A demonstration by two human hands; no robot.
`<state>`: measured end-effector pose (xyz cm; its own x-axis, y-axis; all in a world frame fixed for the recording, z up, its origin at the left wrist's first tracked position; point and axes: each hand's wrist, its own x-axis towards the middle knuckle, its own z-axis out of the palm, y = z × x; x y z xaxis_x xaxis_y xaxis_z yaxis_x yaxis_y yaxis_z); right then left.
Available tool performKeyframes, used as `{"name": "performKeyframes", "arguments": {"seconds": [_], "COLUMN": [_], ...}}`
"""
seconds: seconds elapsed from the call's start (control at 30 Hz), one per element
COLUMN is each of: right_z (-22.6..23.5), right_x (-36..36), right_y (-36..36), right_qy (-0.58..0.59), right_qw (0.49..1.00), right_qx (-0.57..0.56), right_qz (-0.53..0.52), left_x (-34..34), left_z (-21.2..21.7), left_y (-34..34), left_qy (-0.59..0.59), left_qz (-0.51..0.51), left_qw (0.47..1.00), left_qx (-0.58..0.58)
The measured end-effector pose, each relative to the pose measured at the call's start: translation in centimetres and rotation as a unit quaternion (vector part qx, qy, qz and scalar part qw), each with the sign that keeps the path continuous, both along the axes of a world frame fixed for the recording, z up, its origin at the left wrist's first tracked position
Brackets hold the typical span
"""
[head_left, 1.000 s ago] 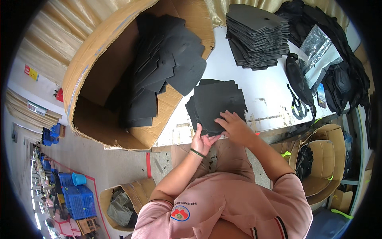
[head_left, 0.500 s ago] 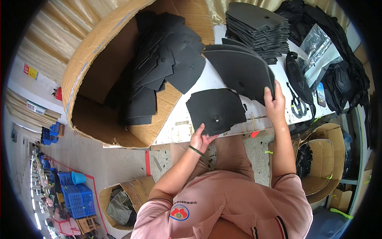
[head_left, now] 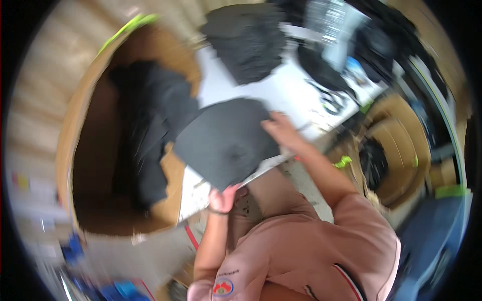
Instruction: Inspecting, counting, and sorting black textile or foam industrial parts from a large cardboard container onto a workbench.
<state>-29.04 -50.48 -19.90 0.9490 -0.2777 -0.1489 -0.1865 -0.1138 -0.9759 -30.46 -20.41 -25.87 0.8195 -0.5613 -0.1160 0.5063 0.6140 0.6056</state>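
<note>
Black flat foam panels (head_left: pixel 226 140) with a small hole lie in front of me at the table's near edge, level over the white top. My left hand (head_left: pixel 222 199) is closed on their near edge, thumb on the upper side. On their right edge, my right hand (head_left: pixel 283 130) is closed, fingers partly hidden and smeared by motion. How many panels are in the hold cannot be told. Behind them stands a tall stack of similar black panels (head_left: pixel 246 45). To the left, a big cardboard box (head_left: pixel 75 130) on its side holds more loose black panels (head_left: pixel 150 115).
The white table (head_left: pixel 221 80) carries scissors (head_left: pixel 329 100), a clear plastic bag (head_left: pixel 331 25) and black fabric items (head_left: pixel 374 47) at the right. An open carton (head_left: pixel 401 145) with black stuff inside stands low at my right. A blue surface (head_left: pixel 427 241) lies beyond my right side.
The panels that my right hand held tilted now lie flatter and nearer, over the lower panels, with both hands at their edges. The whole view has swung and blurred.
</note>
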Motion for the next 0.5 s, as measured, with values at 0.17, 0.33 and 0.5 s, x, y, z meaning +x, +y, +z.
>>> {"name": "performKeyframes", "arguments": {"seconds": [0.17, 0.33, 0.5], "right_z": [-1.2, 0.7, 3.0], "right_x": [0.9, -1.3, -0.4], "right_y": [2.9, 0.5, 0.1], "right_qy": [-0.071, -0.223, -0.365], "right_qw": [0.990, 0.960, 0.922], "right_qx": [0.123, 0.160, 0.088], "right_qz": [0.002, 0.050, 0.096], "left_x": [0.7, 3.5, 9.6], "left_z": [0.7, 6.0, 8.6], "left_y": [2.5, 1.7, 6.8], "left_qy": [-0.052, -0.034, -0.293], "left_qz": [0.019, -0.055, -0.024], "left_qw": [0.998, 0.990, 0.954], "left_qx": [0.033, -0.126, 0.057]}}
